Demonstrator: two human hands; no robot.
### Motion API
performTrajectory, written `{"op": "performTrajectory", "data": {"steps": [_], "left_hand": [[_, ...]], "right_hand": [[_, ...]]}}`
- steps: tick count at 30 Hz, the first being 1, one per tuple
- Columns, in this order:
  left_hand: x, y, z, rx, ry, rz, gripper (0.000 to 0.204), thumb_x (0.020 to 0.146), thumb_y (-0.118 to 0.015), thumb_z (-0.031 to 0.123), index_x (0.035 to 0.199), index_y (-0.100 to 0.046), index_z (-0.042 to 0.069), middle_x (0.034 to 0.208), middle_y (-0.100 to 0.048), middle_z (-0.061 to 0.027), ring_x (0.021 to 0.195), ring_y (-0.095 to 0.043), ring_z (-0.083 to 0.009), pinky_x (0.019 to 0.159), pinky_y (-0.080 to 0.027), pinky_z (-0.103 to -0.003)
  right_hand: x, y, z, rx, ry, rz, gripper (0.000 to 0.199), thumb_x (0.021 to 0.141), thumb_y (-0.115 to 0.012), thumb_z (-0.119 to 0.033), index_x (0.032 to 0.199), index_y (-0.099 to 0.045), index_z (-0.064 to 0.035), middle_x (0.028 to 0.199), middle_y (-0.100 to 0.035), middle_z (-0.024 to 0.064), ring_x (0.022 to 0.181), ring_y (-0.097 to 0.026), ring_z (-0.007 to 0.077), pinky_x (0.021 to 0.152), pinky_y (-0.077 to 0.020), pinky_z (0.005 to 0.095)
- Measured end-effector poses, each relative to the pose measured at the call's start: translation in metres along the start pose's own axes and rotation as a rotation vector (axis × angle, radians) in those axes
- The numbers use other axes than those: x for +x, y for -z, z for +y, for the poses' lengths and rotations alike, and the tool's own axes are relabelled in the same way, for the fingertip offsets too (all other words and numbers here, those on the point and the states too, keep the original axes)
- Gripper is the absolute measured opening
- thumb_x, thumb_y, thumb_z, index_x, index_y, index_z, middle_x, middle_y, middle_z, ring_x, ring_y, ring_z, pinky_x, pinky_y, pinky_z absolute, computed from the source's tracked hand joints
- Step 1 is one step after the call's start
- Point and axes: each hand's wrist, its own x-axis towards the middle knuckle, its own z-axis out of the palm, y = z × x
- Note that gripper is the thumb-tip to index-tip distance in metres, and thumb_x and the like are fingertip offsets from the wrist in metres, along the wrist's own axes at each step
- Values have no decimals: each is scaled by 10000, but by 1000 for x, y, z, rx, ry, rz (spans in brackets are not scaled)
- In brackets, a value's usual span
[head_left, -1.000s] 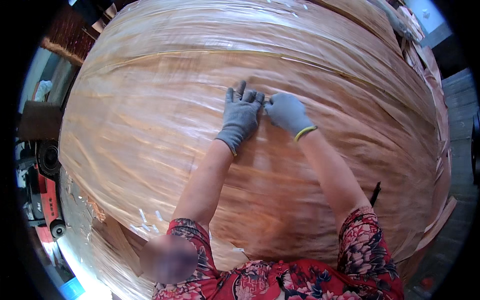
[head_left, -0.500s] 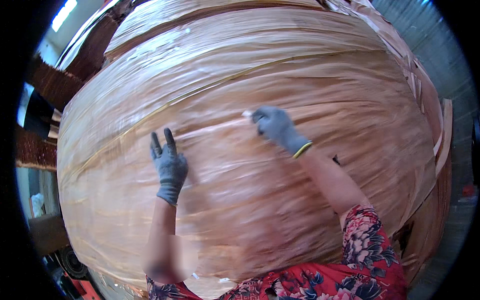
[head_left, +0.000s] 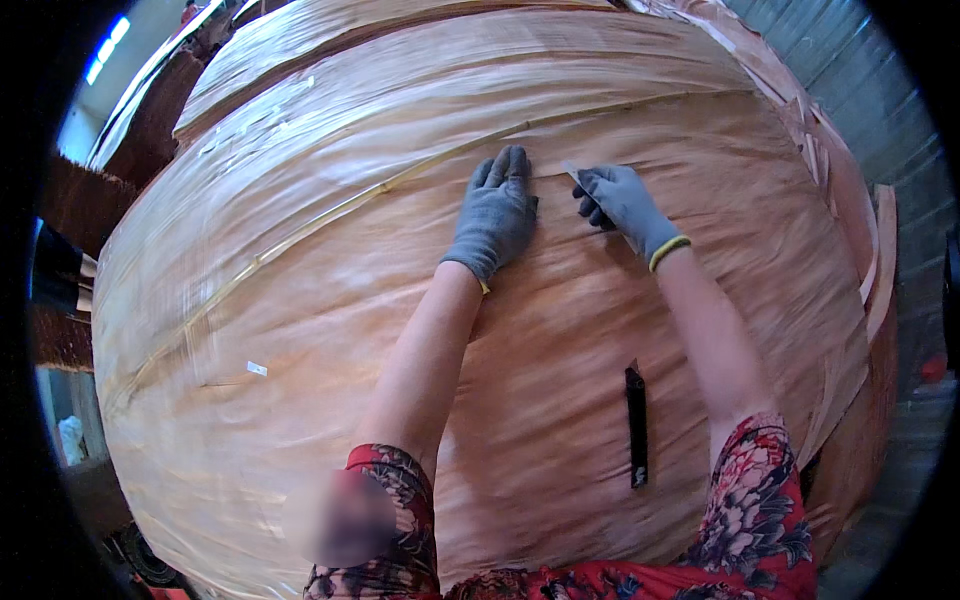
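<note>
Both my hands wear grey gloves and are over a wide, wrinkled sheet of tan wood veneer (head_left: 560, 330). My left hand (head_left: 495, 215) lies flat on the sheet, fingers stretched out and close together, nothing in them. Just right of it, my right hand (head_left: 622, 203) pinches a small whitish strip (head_left: 570, 170), whose tip sticks out past the fingertips. A black utility knife (head_left: 637, 425) rests on the sheet between my forearms, blade end away from me. Off to the left, a small white piece of tape (head_left: 257, 368) sits on the veneer.
A long, thin yellowish strip (head_left: 380, 188) runs across the sheet beyond my hands. More stacked veneer (head_left: 400, 40) rises at the far side, with ragged edges (head_left: 820, 130) along the right. Dark brown stacks (head_left: 90, 205) stand at the left, and grey floor (head_left: 910, 300) shows at the right.
Both hands have moved right and farther away. My left hand, earlier with two fingers extended, is now flat on the sheet. The knife, mostly hidden by my right forearm before, is in full view.
</note>
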Motion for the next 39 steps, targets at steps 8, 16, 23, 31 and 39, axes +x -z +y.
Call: {"op": "performTrajectory", "data": {"steps": [8,16,23,31,39], "left_hand": [[2,8,5,-42,-47,106,577,842,-535,212,1353,-385,-9,1396,-396,-218,1347,-305,-326,1124,-211,-435],[11,0,11,168,-137,-72,532,870,-450,225,1397,-384,188,1445,-368,-113,1389,-222,-332,1126,-147,-499],[24,-4,36,169,0,-142,401,875,-438,283,1259,-521,202,1266,-498,-109,1347,-288,-352,1091,-174,-552],[20,-10,33,105,-75,-34,575,846,-431,113,1413,-362,180,1387,-460,-78,1386,-234,-335,1108,-188,-505],[47,-24,47,27,-223,-10,569,849,-456,102,1405,-337,77,1223,-587,-113,1317,-385,-299,1091,-245,-466]], "right_hand": [[67,-18,9,-450,40,-19,336,863,-650,-330,742,-628,-17,592,-585,61,456,-520,135,442,-431,267],[69,-10,-6,-959,26,-26,335,848,-560,-342,901,-683,-35,941,-633,172,867,-608,317,742,-500,411],[0,-35,-8,-1209,213,201,279,857,-485,-253,904,-699,-80,923,-675,177,899,-654,354,768,-517,473],[18,42,47,-433,272,237,466,899,-527,-485,791,-660,-52,681,-653,138,632,-631,275,609,-496,407],[68,72,29,-187,-3,101,368,847,-671,-367,743,-659,-14,627,-627,63,501,-558,142,491,-457,286]]}}
